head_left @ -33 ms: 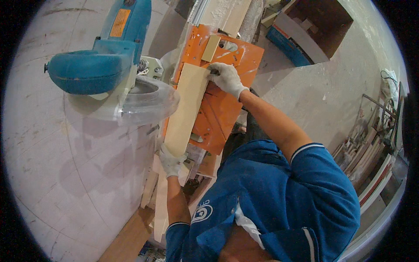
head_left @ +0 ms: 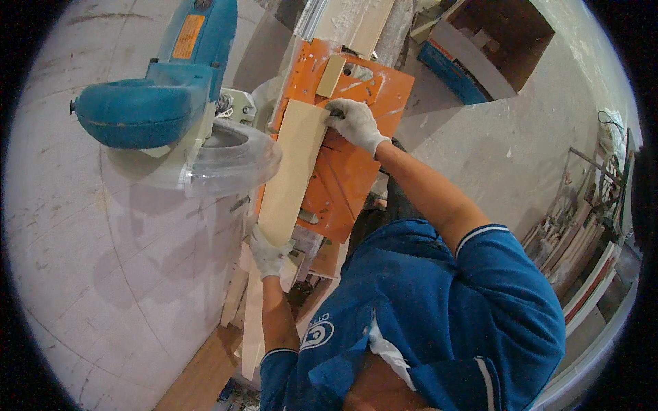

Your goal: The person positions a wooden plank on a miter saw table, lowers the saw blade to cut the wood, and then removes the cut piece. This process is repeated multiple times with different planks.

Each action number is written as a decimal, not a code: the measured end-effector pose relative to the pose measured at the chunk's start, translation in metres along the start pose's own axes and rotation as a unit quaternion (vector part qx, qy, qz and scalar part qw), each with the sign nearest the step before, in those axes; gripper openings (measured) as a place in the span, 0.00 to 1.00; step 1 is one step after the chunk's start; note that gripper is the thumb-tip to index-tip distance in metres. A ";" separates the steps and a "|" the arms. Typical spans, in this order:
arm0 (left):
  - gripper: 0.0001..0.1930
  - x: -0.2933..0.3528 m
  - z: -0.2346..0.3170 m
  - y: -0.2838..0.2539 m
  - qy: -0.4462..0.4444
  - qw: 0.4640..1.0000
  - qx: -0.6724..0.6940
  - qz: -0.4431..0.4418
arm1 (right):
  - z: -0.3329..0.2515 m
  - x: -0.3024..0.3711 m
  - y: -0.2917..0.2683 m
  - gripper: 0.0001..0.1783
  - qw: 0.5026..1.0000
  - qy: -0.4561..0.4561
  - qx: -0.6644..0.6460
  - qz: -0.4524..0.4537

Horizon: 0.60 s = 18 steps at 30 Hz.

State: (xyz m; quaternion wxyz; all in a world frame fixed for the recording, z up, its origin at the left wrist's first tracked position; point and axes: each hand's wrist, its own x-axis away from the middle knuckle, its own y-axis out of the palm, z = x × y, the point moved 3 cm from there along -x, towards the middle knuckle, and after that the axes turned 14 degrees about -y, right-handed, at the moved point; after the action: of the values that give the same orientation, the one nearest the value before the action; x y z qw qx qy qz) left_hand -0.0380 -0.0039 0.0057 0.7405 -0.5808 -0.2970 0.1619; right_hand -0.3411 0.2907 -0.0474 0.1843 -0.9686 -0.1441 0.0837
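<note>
A long cream-coloured board (head_left: 291,175) lies lengthwise over the orange metal table (head_left: 339,185) of a saw. My left hand (head_left: 269,252), in a whitish work glove, is closed round the board's near end. At the far right corner my gloved right hand (head_left: 355,125) has its fingers bent and pinched on the board's edge; a small dark spot shows by the fingertips, too small to name. Beyond the board, a short cream block (head_left: 332,75) rests on the table. Left of the board stands the blue saw body (head_left: 140,113) with a clear plastic blade guard (head_left: 233,161).
An open cardboard box (head_left: 473,82) with scraps inside sits on the floor at the far right. Dusty strips (head_left: 349,24) extend beyond the saw table. Long offcuts (head_left: 562,246) lean at the right. A pale panelled wall (head_left: 137,274) runs along the left.
</note>
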 end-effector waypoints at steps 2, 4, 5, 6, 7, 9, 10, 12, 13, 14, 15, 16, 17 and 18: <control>0.58 0.001 0.003 -0.003 -0.012 1.000 0.012 -0.016 | 0.001 0.001 0.001 0.16 0.999 0.027 -0.027 -0.007; 0.58 0.002 0.006 -0.005 -0.032 0.999 0.002 -0.021 | 0.001 0.001 0.000 0.16 1.000 0.012 -0.010 -0.012; 0.57 0.001 0.007 -0.004 -0.048 0.999 -0.010 -0.021 | 0.002 -0.001 0.000 0.15 1.000 0.006 -0.001 -0.013; 0.57 0.001 0.008 -0.006 -0.029 0.999 -0.006 -0.014 | 0.002 -0.001 0.000 0.16 1.000 -0.007 -0.002 -0.003; 0.57 -0.002 0.011 -0.003 -0.014 1.000 -0.004 -0.001 | 0.002 -0.003 -0.001 0.16 1.000 -0.023 -0.001 0.009; 0.58 -0.003 0.009 0.000 -0.009 1.000 -0.002 0.001 | 0.003 -0.004 -0.002 0.16 0.999 -0.044 0.005 0.011; 0.59 -0.004 0.006 0.001 -0.018 1.000 0.001 -0.006 | 0.003 -0.004 -0.002 0.16 0.999 -0.053 0.010 0.005; 0.61 -0.006 -0.001 0.005 -0.033 0.999 -0.001 -0.027 | 0.004 -0.004 -0.002 0.17 0.998 -0.060 0.012 -0.002; 0.61 -0.007 -0.004 0.007 -0.040 0.998 -0.004 -0.040 | 0.004 -0.004 -0.003 0.17 0.998 -0.058 0.011 -0.002; 0.62 -0.008 -0.006 0.008 -0.039 0.998 -0.003 -0.048 | 0.004 -0.004 -0.003 0.17 0.998 -0.055 0.009 -0.001; 0.63 -0.008 -0.008 0.009 -0.037 0.998 -0.016 -0.039 | 0.004 -0.004 -0.003 0.17 0.999 -0.051 0.007 -0.004; 0.63 -0.007 -0.009 0.009 -0.028 0.999 -0.026 -0.025 | 0.004 -0.004 -0.004 0.17 0.999 -0.047 0.004 -0.006; 0.63 -0.007 -0.010 0.010 -0.025 0.999 -0.037 -0.019 | 0.003 -0.003 -0.004 0.17 0.999 -0.044 0.002 -0.007; 0.63 -0.006 -0.010 0.010 -0.011 0.999 -0.039 -0.002 | 0.003 -0.003 -0.004 0.17 0.999 -0.046 -0.001 -0.006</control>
State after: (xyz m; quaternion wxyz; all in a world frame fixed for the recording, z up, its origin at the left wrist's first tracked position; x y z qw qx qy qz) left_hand -0.0353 -0.0119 -0.0067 0.7145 -0.6068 -0.3120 0.1548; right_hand -0.3458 0.2946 -0.0484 0.1770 -0.9630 -0.1588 0.1265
